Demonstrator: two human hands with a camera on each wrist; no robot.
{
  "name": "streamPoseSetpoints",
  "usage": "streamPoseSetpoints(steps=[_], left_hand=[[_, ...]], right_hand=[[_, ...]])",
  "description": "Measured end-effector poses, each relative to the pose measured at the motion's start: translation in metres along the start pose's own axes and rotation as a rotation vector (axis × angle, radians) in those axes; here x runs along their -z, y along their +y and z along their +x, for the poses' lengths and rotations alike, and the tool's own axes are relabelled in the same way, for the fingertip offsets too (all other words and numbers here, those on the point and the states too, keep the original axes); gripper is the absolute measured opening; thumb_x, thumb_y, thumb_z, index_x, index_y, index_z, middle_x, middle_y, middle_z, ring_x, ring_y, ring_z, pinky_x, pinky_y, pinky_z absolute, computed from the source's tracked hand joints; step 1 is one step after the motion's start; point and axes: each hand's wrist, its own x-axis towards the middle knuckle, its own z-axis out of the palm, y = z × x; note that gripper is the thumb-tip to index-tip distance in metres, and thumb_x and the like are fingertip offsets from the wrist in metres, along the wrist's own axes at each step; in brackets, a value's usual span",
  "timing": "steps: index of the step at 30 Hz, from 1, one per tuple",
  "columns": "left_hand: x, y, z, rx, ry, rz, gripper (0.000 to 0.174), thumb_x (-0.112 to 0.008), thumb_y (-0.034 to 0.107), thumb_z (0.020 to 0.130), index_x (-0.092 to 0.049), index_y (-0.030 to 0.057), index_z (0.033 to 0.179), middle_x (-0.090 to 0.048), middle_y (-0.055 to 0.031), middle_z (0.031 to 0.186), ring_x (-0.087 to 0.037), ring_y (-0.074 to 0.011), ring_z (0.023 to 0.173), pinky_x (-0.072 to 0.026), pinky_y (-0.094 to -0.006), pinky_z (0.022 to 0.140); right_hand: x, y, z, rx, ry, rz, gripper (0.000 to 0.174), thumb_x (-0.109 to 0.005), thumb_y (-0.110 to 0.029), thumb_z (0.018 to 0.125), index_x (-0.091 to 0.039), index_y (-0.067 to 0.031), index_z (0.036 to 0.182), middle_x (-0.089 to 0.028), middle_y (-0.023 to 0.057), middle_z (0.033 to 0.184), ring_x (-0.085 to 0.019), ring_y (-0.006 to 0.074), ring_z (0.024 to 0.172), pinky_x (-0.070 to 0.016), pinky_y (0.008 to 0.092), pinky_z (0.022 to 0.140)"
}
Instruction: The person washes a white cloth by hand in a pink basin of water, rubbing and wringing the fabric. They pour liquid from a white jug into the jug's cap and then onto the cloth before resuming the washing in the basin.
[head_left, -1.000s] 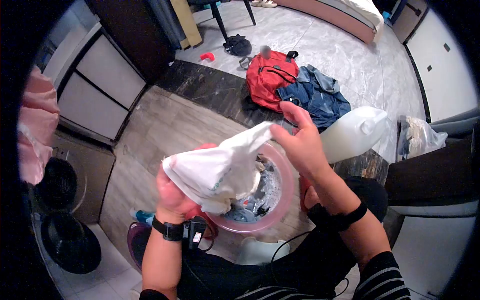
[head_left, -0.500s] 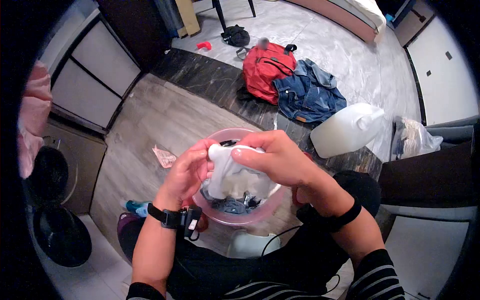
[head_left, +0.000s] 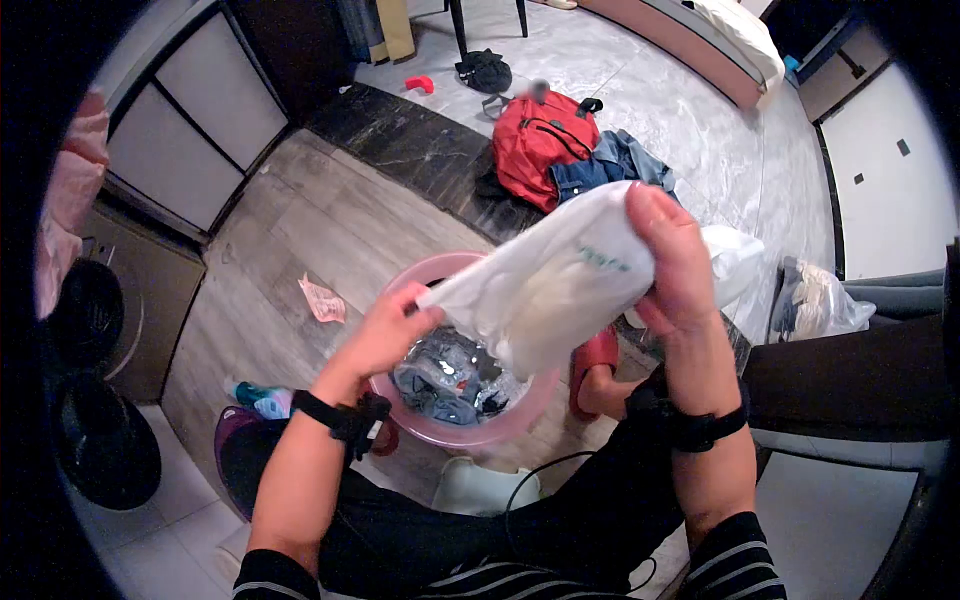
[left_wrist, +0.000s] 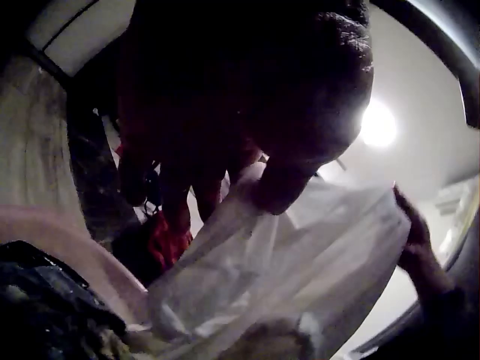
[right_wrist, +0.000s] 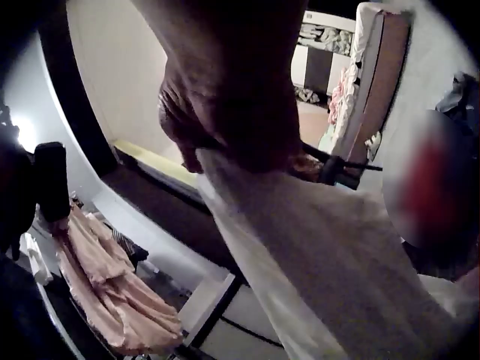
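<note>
A white garment with small green print is stretched out over a pink basin that holds wet dark and blue laundry. My left hand pinches the garment's lower left corner just above the basin. My right hand grips its upper right end, raised higher. The left wrist view shows the fingers pinching the white cloth. From the right wrist, the cloth hangs down from my curled hand.
A red backpack and a denim jacket lie on the floor beyond the basin. A white jug sits right of the garment. A front-loading washer stands at left, a paper scrap on the wood floor.
The garment was bunched between both hands over the basin half a second ago. Now my right hand has pulled its end up and right, spreading it out, while the left holds the lower corner.
</note>
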Motion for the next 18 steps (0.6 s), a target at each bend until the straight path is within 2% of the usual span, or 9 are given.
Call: streamPoseSetpoints(steps=[3, 4, 7, 8, 11, 13, 15, 16, 18], left_hand=[[0.021, 0.02, -0.007, 0.004, 0.153, -0.424, 0.024, -0.056, 0.02, 0.091, -0.058, 0.0061, 0.111, -0.063, -0.0018, 0.102, -0.058, -0.0121, 0.092, -0.0454, -0.0278, 0.086], [0.026, 0.024, -0.009, -0.044, 0.17, -0.434, 0.025, -0.054, 0.023, 0.092, -0.058, 0.0077, 0.111, -0.063, 0.0003, 0.099, -0.057, -0.0083, 0.088, -0.0458, -0.0248, 0.081], [0.032, 0.05, -0.02, 0.003, 0.182, -0.445, 0.026, -0.054, 0.024, 0.092, -0.057, 0.0066, 0.112, -0.063, 0.0008, 0.099, -0.057, -0.0079, 0.087, -0.0456, -0.0223, 0.079], [0.027, 0.057, -0.02, -0.07, 0.215, -0.535, 0.024, -0.056, 0.019, 0.092, -0.057, 0.0022, 0.109, -0.062, -0.0005, 0.095, -0.056, -0.0075, 0.083, -0.046, -0.0224, 0.074], [0.02, 0.062, -0.018, -0.14, 0.191, -0.506, 0.025, -0.057, 0.018, 0.091, -0.057, 0.0017, 0.11, -0.062, -0.0014, 0.096, -0.056, -0.0076, 0.084, -0.0467, -0.0234, 0.075], [0.013, 0.071, -0.021, -0.119, 0.123, -0.463, 0.026, -0.059, 0.018, 0.091, -0.057, 0.0017, 0.111, -0.062, -0.002, 0.098, -0.057, -0.0077, 0.086, -0.0468, -0.0239, 0.076], [0.006, 0.077, -0.022, -0.12, 0.029, -0.469, 0.026, -0.059, 0.018, 0.091, -0.057, 0.0017, 0.111, -0.062, -0.002, 0.099, -0.057, -0.0078, 0.086, -0.047, -0.0243, 0.077], [0.004, 0.078, -0.024, -0.11, -0.027, -0.473, 0.028, -0.06, 0.02, 0.089, -0.056, 0.0049, 0.113, -0.062, -0.0005, 0.101, -0.056, -0.0099, 0.094, -0.0456, -0.0259, 0.083], [0.004, 0.081, -0.027, -0.14, -0.033, -0.532, 0.032, -0.065, 0.017, 0.086, -0.055, 0.0029, 0.113, -0.061, -0.0008, 0.1, -0.057, -0.0093, 0.091, -0.0464, -0.025, 0.081]], right_hand=[[0.005, -0.012, 0.004, -0.042, 0.213, -0.155, 0.021, -0.06, -0.022, 0.091, -0.066, -0.0028, 0.095, -0.067, 0.0048, 0.083, -0.062, 0.0118, 0.071, -0.0506, 0.0254, 0.066], [0.003, -0.011, 0.003, -0.011, 0.252, -0.219, 0.023, -0.061, -0.022, 0.09, -0.065, -0.0007, 0.098, -0.066, 0.0039, 0.082, -0.061, 0.0109, 0.07, -0.0494, 0.0244, 0.066], [0.006, 0.0, 0.002, 0.089, 0.232, -0.552, 0.025, -0.061, -0.02, 0.089, -0.064, 0.0009, 0.102, -0.066, 0.0031, 0.082, -0.059, 0.0092, 0.07, -0.0481, 0.024, 0.067], [0.003, 0.002, 0.001, 0.104, 0.212, -0.614, 0.029, -0.064, -0.02, 0.086, -0.064, 0.0002, 0.106, -0.064, 0.004, 0.085, -0.058, 0.0095, 0.073, -0.0475, 0.0247, 0.068], [-0.001, 0.016, 0.002, 0.279, 0.106, -0.894, 0.032, -0.068, -0.017, 0.08, -0.063, -0.0023, 0.108, -0.063, 0.0061, 0.09, -0.059, 0.0129, 0.08, -0.0484, 0.0268, 0.073], [-0.023, 0.035, -0.005, 0.546, -0.127, -1.062, 0.043, -0.074, -0.012, 0.073, -0.06, -0.0036, 0.112, -0.061, 0.0123, 0.1, -0.059, 0.0255, 0.094, -0.0474, 0.0332, 0.084], [-0.04, 0.046, -0.014, 0.381, -0.266, -1.004, 0.046, -0.075, -0.016, 0.072, -0.059, -0.0057, 0.113, -0.06, 0.0143, 0.104, -0.059, 0.0299, 0.098, -0.0469, 0.0352, 0.084], [-0.045, 0.055, -0.015, 0.39, -0.329, -0.97, 0.044, -0.074, -0.016, 0.073, -0.059, -0.006, 0.113, -0.061, 0.0149, 0.103, -0.059, 0.0299, 0.098, -0.047, 0.0355, 0.084], [-0.047, 0.062, -0.015, 0.315, -0.428, -0.879, 0.039, -0.071, -0.016, 0.077, -0.059, -0.0054, 0.112, -0.063, 0.0141, 0.101, -0.061, 0.0275, 0.094, -0.0476, 0.0348, 0.081]])
